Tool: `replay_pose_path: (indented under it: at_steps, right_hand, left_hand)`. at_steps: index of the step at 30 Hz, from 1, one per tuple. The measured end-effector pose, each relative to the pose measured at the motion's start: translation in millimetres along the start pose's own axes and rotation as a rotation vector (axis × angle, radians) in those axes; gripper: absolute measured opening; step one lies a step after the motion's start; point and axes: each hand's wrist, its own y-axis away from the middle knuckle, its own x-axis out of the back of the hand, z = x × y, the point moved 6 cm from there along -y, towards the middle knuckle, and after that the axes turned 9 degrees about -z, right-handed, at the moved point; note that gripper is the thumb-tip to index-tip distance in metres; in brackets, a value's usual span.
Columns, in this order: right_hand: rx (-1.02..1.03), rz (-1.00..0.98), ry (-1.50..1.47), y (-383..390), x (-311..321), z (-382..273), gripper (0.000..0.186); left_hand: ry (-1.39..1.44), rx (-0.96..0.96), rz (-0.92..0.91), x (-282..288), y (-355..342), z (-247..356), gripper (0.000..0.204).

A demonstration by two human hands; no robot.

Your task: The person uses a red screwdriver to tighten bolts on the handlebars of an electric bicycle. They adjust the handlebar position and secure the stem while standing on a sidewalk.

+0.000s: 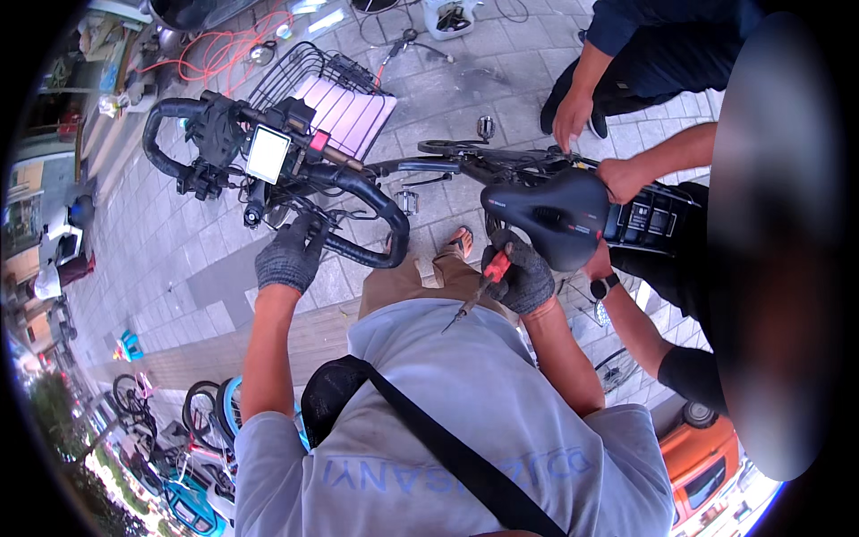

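Both my hands wear dark grey knitted gloves. My left hand [291, 255] is closed at the lower end of the black drop handlebar [390, 228] of a bicycle; its fingertips are partly lost among cables. In my right hand [523, 273] is a screwdriver [497, 265] with a red handle, its shaft angled toward my shirt. That hand is just beside the black saddle [541, 215]. A white-screened device [268, 154] is mounted at the middle of the handlebar. Another person's hands grip around the saddle's rear, one [619, 179] above and one [599, 261] below.
A further person's hand [573, 116] reaches to the bicycle from the upper right. A wire basket [277, 79] with a pale panel is ahead of the handlebar. Orange cable [215, 55] lies on the paving. Several parked bicycles [201, 416] and an orange vehicle [707, 465] are behind me.
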Motion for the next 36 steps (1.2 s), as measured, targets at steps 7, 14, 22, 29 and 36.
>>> replay_pose_path:
  at_steps: [7, 14, 22, 29, 36]
  right_hand:
    - [-0.021, 0.180, 0.013, -43.0, -11.4, -9.1, 0.028]
    - [-0.135, 0.041, 0.024, -89.2, -30.3, -7.9, 0.022]
    - [-0.099, 0.086, -0.031, -116.2, -29.6, -6.0, 0.030]
    - [-0.229, 0.101, 0.047, -122.7, -21.7, -17.4, 0.035]
    - [-0.244, 0.063, 0.135, -127.4, -16.2, -36.1, 0.032]
  left_hand:
    - [0.479, 0.296, 0.385, -32.6, 1.4, -35.9, 0.099]
    - [0.617, 0.324, 0.199, -60.2, -30.0, -50.9, 0.081]
    - [0.501, 0.437, 0.166, -39.4, -31.9, -32.3, 0.054]
    - [0.566, 0.476, 0.267, -64.1, -39.8, -44.3, 0.046]
    - [0.822, 0.391, 0.294, -85.0, -52.7, -54.2, 0.034]
